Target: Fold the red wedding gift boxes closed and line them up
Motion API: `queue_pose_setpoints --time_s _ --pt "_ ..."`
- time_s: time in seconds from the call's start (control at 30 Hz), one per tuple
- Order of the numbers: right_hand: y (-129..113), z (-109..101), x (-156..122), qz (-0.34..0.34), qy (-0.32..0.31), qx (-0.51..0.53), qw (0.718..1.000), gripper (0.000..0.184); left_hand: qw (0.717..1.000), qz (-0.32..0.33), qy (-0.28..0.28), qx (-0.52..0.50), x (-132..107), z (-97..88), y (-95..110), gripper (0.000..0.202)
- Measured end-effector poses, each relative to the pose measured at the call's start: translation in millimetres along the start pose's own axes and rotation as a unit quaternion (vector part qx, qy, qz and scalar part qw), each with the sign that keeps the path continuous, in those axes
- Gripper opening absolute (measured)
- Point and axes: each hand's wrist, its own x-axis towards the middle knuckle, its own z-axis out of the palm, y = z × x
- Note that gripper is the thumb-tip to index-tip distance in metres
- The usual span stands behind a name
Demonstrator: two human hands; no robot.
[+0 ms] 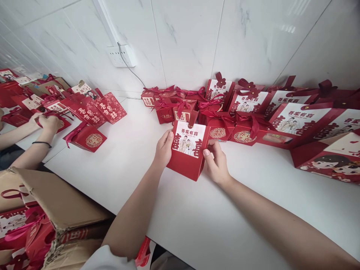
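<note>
Between my two hands, just above the white table (180, 210), is a red gift box (184, 165) with a white panel showing a bridal couple and red characters. My left hand (164, 149) grips its left side, thumb on the front edge and fingers mostly hidden behind. On the right side, my right hand (217, 161) closes round the edge, thumb in front and fingers bent. A dark red ribbon loop (193, 119) sticks up from the top of the box. Right behind it stand small red boxes with bows (221, 127).
Taller red gift boxes (298, 122) line the wall at right. A single red box (89, 138) sits left of me, near more boxes (109, 108) and a co-worker's hands (50, 122). An open cardboard carton (62, 198) full of red boxes is at lower left. A cable hangs from the socket (120, 56).
</note>
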Motion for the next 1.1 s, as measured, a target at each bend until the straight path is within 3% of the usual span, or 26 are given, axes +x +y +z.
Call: queue_pose_setpoints --time_s 0.1,0.2,0.4,0.73,0.93,1.0,1.1 --pt "-17.2 -2.9 6.5 -0.017 0.055 0.010 0.998 0.018 0.999 0.023 -0.019 0.035 -1.8 0.9 1.9 0.041" --pt "-32.1 -4.9 14.0 -0.023 0.101 0.030 0.994 0.017 0.994 0.064 -0.003 0.084 -5.5 4.6 0.3 0.040" --pt "-41.5 -4.0 20.9 0.041 0.131 0.141 0.981 0.019 0.988 0.108 0.051 0.097 -9.9 11.4 -7.2 0.042" --pt "-48.6 -12.5 28.6 0.070 0.108 0.147 0.981 0.018 0.991 0.111 0.047 0.065 -9.8 11.8 -9.4 0.041" --pt "-49.6 -18.9 34.1 0.046 0.064 0.128 0.989 0.013 0.996 0.091 -0.012 -0.019 -11.4 7.1 5.5 0.027" --pt "-52.6 -23.1 35.2 0.031 0.041 0.101 0.994 0.012 0.992 0.127 -0.004 0.005 -13.9 6.8 13.9 0.025" --pt "-60.3 -29.0 35.6 0.009 -0.008 0.067 0.998 0.013 0.964 0.246 0.014 0.098 -18.0 8.2 24.4 0.020"
